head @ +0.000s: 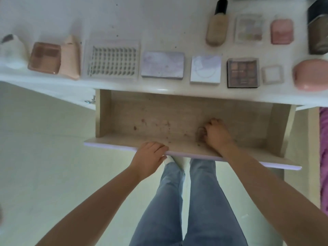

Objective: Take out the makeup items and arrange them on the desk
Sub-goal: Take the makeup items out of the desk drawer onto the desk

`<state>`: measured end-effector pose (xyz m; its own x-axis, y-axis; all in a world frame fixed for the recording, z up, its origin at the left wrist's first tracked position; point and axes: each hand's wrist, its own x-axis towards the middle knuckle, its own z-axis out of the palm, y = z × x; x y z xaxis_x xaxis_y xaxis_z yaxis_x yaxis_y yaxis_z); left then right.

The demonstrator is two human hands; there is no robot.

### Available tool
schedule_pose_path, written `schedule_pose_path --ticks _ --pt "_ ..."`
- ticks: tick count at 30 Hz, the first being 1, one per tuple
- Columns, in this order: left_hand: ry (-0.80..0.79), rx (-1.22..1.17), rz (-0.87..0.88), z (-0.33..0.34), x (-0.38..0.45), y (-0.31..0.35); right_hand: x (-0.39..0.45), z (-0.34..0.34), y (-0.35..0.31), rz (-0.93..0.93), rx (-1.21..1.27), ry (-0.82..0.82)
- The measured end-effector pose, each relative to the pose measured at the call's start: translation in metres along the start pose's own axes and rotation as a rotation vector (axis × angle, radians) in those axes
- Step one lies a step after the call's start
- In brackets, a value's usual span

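While the person's legs in blue jeans (pixel 186 206) stand on the pale floor (pixel 44 148), the left hand (pixel 149 158) curls its fingers over the lilac-edged front panel of the open drawer (pixel 280 121), gripping it. Just beyond, the right hand (pixel 217 134) reaches down inside, fingers curled around a small item (pixel 201 133) too blurred to identify. The drawer's light wood-grain bottom is speckled with dark crumbs and stains. Past it lies the white desk (pixel 142 18), with makeup items set out in rows: a translucent brown case (pixel 44 57), a peach tube (pixel 70 57), a clear tray of false lashes (pixel 112 60), a lilac marbled palette (pixel 163 65), a square white compact (pixel 205 69), a dark-framed eyeshadow palette (pixel 242 72), a small clear square box (pixel 271 74) and a rounded pink case (pixel 311 74). Farther back rest a beige foundation bottle (pixel 217 25), a clear palette (pixel 249 29) and a pink blush compact (pixel 281 31).
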<state>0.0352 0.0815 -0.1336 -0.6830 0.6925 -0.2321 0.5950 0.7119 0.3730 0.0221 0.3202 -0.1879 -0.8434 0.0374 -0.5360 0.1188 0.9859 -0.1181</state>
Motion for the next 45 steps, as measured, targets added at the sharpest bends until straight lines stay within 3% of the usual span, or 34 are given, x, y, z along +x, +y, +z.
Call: schedule_pose_path --ticks 5,9,12,16,17,21,25,27,29,34,39,45 --pt "0.072 0.014 0.054 0.000 0.001 -0.003 -0.010 -0.012 -0.002 -0.064 0.146 -0.063" --pt "0.116 0.004 0.101 0.002 -0.002 -0.006 -0.031 -0.047 -0.009 -0.184 0.299 0.025" --pt "0.026 0.044 0.092 -0.003 0.001 -0.006 -0.030 -0.095 -0.021 -0.270 0.430 0.178" --pt "-0.256 0.150 0.014 -0.026 0.023 -0.017 0.003 -0.165 -0.034 -0.213 0.628 0.382" --pt "-0.229 0.155 -0.017 -0.039 0.034 -0.021 0.018 -0.179 -0.035 -0.186 0.654 0.411" --pt "0.140 0.109 -0.148 -0.093 0.085 -0.045 0.079 -0.217 -0.042 -0.075 0.749 0.458" --pt "0.350 0.091 -0.127 -0.124 0.120 -0.059 0.126 -0.231 -0.045 -0.055 0.610 0.432" --pt "0.419 0.109 -0.107 -0.128 0.126 -0.061 0.140 -0.235 -0.045 -0.049 0.656 0.381" --pt "0.461 0.135 -0.122 -0.127 0.132 -0.063 0.151 -0.239 -0.042 -0.059 0.539 0.377" --pt "0.186 0.071 -0.194 -0.126 0.155 -0.068 0.164 -0.244 -0.036 -0.045 0.237 0.436" --pt "0.096 0.159 -0.138 -0.130 0.159 -0.064 0.166 -0.243 -0.040 -0.104 0.077 0.396" --pt "0.016 0.435 -0.171 -0.129 0.142 -0.047 0.163 -0.223 -0.041 -0.031 -0.044 0.440"
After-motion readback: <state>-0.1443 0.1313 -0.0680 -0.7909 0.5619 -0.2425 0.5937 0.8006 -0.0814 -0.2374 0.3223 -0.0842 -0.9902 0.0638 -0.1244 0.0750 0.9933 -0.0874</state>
